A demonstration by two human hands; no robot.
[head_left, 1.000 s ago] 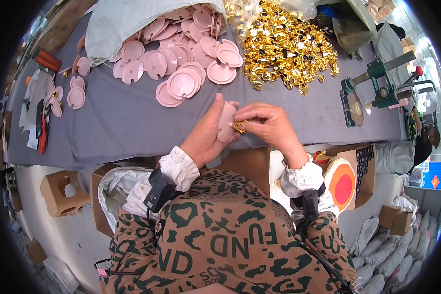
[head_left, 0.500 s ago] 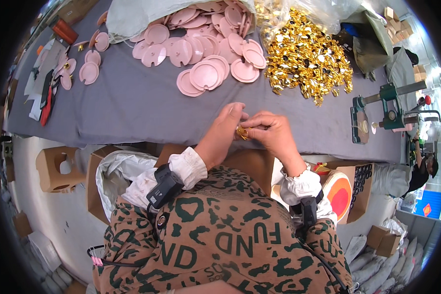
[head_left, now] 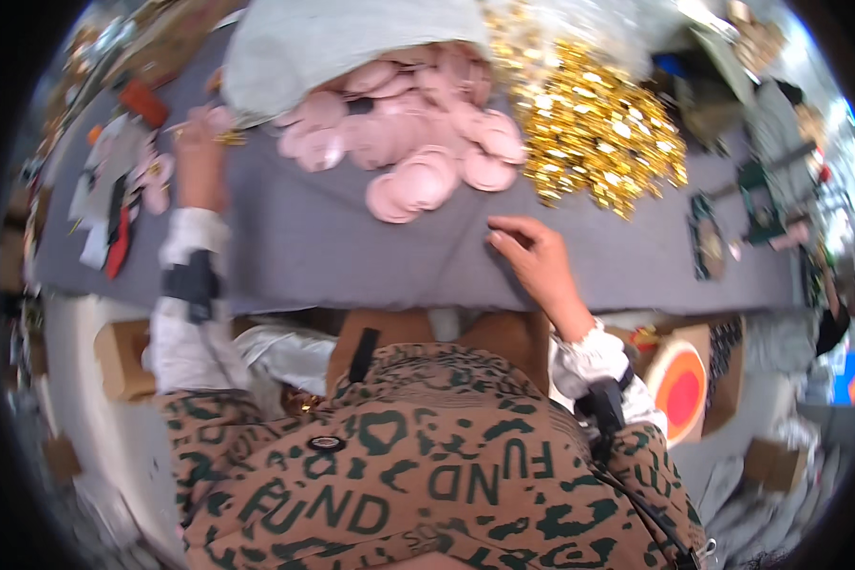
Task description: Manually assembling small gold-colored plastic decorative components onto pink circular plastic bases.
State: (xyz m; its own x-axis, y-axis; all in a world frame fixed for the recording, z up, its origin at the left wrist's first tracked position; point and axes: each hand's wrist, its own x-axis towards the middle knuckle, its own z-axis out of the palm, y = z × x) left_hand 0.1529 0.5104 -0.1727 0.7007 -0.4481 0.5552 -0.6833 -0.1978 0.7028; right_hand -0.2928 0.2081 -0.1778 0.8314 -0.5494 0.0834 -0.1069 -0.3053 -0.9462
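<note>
Nearest, the lap: a brown jacket [head_left: 427, 465] patterned in dark green fills the bottom of the view, and white cuffs sit at both wrists.
Below the table edge: a cardboard box [head_left: 123, 356] sits on the left, and an orange and red round thing [head_left: 679, 389] leans in a box on the right.
Right hand: the right hand [head_left: 532, 256] rests on the grey cloth of the table [head_left: 294, 237] near its front edge, fingers loosely curled, grip empty as far as the blur shows.
Left hand: the left hand [head_left: 199, 157] is stretched out far to the left side of the table, up near the back. Its grip looks closed around a pink disc with a gold piece [head_left: 220, 128] at the fingertips, but the motion blur is heavy, so how the fingers sit I cannot tell.
Left of that hand: a few loose pink discs [head_left: 154, 180] lie just beside it, with a red and black tool [head_left: 116, 233] and pale scraps further left.
Middle, further back: a heap of pink discs [head_left: 427, 142] spills from a grey-white sack [head_left: 342, 43], well apart from the right hand.
Right of the heap: a pile of shiny gold pieces [head_left: 598, 133] touches the pink heap's edge.
Far right: a green hand press [head_left: 755, 190] stands on the table, blurred.
</note>
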